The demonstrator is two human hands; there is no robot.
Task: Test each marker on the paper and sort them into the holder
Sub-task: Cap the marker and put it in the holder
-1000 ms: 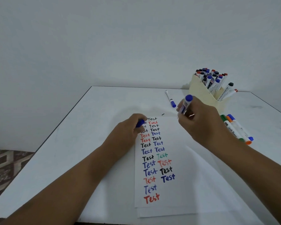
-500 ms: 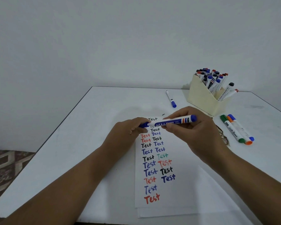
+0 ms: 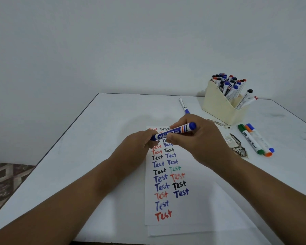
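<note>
Head view: the fingers (image 3: pixel 171 137) of the right hand (image 3: pixel 204 140) pinch the barrel of a blue marker (image 3: pixel 175 132), while the left hand (image 3: pixel 140 145) curls its fingers around the marker's lower left end, holding it slanted just above the top of the paper (image 3: pixel 198 200). The sheet lies lengthwise on the white table (image 3: pixel 99 138), filled with two columns of the word "Test" in red, black, blue and green. At the table's far right stands a cream holder (image 3: pixel 219 105) packed with capped markers. Just beside it lie three loose markers (image 3: pixel 256 140), side by side, with green, orange and blue caps. A slim blue-capped pen (image 3: pixel 183 104) rests behind the hands, near the holder. A patterned floor (image 3: pixel 5 177) shows at left.
</note>
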